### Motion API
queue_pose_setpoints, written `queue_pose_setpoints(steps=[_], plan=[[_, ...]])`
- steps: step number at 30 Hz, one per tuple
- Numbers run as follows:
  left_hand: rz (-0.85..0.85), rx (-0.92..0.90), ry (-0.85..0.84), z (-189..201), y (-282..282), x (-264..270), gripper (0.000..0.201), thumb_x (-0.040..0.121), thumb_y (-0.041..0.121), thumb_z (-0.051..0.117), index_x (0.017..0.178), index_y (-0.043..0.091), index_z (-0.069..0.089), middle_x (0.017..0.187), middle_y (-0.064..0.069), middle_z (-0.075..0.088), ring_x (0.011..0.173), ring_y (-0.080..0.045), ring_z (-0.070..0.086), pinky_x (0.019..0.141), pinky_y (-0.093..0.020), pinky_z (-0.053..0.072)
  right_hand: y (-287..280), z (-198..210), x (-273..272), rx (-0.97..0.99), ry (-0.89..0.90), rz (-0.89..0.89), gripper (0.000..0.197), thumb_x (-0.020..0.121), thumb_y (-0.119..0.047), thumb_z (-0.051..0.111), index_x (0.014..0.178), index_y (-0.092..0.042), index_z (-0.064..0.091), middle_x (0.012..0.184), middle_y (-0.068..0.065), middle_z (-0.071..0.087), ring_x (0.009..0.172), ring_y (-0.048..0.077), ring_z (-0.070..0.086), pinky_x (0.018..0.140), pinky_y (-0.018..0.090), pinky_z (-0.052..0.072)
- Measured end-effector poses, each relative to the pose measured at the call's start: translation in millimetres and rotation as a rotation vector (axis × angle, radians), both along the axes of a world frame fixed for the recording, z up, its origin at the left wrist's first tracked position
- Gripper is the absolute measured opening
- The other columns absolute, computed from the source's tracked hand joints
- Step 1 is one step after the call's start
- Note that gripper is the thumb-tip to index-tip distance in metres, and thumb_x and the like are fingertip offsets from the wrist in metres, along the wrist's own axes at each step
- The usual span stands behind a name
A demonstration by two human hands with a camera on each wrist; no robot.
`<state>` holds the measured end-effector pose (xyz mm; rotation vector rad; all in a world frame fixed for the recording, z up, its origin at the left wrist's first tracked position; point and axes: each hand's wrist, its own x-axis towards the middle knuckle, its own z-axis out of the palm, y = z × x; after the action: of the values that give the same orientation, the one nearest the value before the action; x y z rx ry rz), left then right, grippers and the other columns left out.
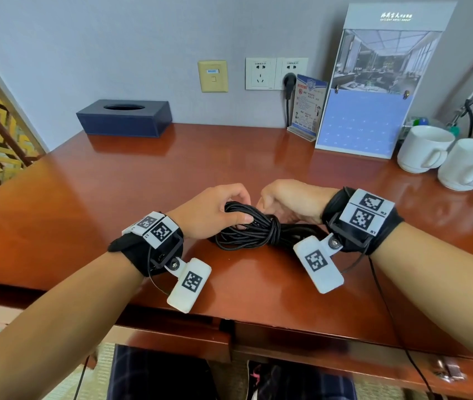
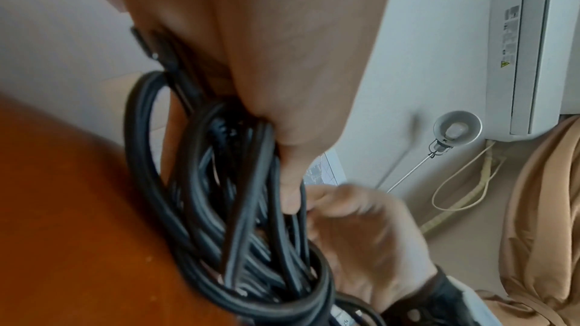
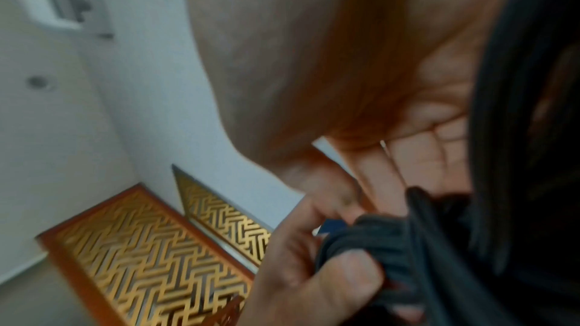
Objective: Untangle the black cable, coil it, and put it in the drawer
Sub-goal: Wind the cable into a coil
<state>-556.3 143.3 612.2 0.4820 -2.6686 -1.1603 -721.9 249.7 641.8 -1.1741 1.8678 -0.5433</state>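
Black cable [image 1: 254,229], coiled into 1 bundle on the counter [image 1: 131,180], gripped by left hand [image 1: 209,215] and right hand [image 1: 290,202].

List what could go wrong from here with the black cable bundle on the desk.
1. The coiled black cable bundle is held at one end by the left hand; the wraps round its middle may loosen and the loops spring apart.
2. The right hand works at those wraps, but its grip is hidden, so a strand could slip.
3. Two white ceramic mugs stand on the glossy reddish wooden desk; a swung cable end might hit them.
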Motion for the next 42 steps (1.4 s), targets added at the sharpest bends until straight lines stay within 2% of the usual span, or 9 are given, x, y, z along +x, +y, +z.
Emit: queue_pose_setpoints(steps=[2,5,11,15,20,28,34,38,42], plan=[[0.013,-0.049,-0.009,0,1,-2,0.017,0.09,0.038,0.066,0.104,0.031,0.058,0.098,0.005,0.072,0.09,-0.028,0.068,0.082,-0.049,0.055,-1,3,8,-0.018,0.167,0.055,0.018,0.078,-0.025,0.061,0.069,-0.01,0.059,0.06,0.002,0.049,0.055,0.019,0.04,0.058,0.032,0.031],[0.034,-0.035,-0.005,0,0,-2,0.012,0.09,0.035,0.066,0.099,0.032,0.058,0.095,0.002,0.072,0.09,-0.032,0.067,0.083,-0.056,0.053,0,0,14,-0.048,0.336,0.104,0.021,0.086,-0.03,0.068,0.085,-0.01,0.073,0.071,0.005,0.062,0.064,0.019,0.054,0.062,0.032,0.043],[0.076,0.07,-0.015,-1,-1,1,0.009,0.095,0.02,0.065,0.102,0.02,0.06,0.096,-0.004,0.071,0.089,-0.023,0.069,0.084,-0.046,0.056,5,-14,11,-0.165,0.112,-0.01,0.01,0.089,-0.02,0.07,0.093,-0.015,0.078,0.094,0.007,0.076,0.093,0.024,0.069,0.091,0.036,0.052],[0.082,0.088,-0.155,8,-6,-1,0.015,0.096,0.023,0.064,0.111,0.02,0.063,0.103,-0.002,0.072,0.096,-0.021,0.07,0.09,-0.041,0.057,9,-21,15,-0.288,-0.038,-0.085,0.009,0.087,-0.008,0.071,0.091,-0.011,0.078,0.088,0.01,0.077,0.085,0.025,0.073,0.082,0.031,0.059],[0.155,0.183,-0.061,4,-1,1,0.014,0.094,0.017,0.066,0.106,0.011,0.069,0.097,-0.013,0.075,0.088,-0.025,0.072,0.086,-0.045,0.056,12,-26,13,-0.381,-0.173,-0.138,0.016,0.084,0.004,0.07,0.087,-0.01,0.077,0.091,0.019,0.076,0.086,0.033,0.073,0.086,0.044,0.06],[0.154,0.155,0.109,-11,-1,9,0.019,0.092,0.011,0.069,0.111,0.012,0.07,0.101,-0.003,0.075,0.093,-0.017,0.072,0.086,-0.033,0.058,8,-29,9,-0.356,-0.042,-0.069,0.002,0.087,-0.013,0.072,0.088,-0.015,0.071,0.088,0.009,0.076,0.082,0.023,0.073,0.089,0.045,0.058],[0.061,0.342,-0.011,-3,-10,8,0.024,0.091,0.002,0.068,0.115,0.003,0.069,0.106,-0.018,0.074,0.094,-0.025,0.071,0.089,-0.038,0.058,7,-23,6,-0.303,0.272,0.13,0.006,0.091,-0.029,0.068,0.089,-0.025,0.073,0.086,-0.004,0.074,0.082,0.013,0.069,0.083,0.034,0.056],[0.013,0.434,-0.151,3,-15,5,0.035,0.092,-0.003,0.065,0.125,0.006,0.061,0.114,-0.02,0.071,0.105,-0.037,0.069,0.095,-0.048,0.055,8,-26,3,-0.315,0.223,0.143,0.004,0.092,-0.026,0.068,0.093,-0.026,0.073,0.079,-0.008,0.071,0.073,0.008,0.065,0.077,0.029,0.053],[0.014,0.442,-0.158,3,-17,6,0.044,0.09,-0.001,0.068,0.127,0.016,0.052,0.103,-0.022,0.072,0.085,-0.035,0.071,0.078,-0.046,0.06,8,-36,0,-0.411,0.1,0.096,0.015,0.089,-0.021,0.072,0.104,-0.023,0.07,0.084,-0.002,0.075,0.078,0.016,0.071,0.082,0.036,0.057]])
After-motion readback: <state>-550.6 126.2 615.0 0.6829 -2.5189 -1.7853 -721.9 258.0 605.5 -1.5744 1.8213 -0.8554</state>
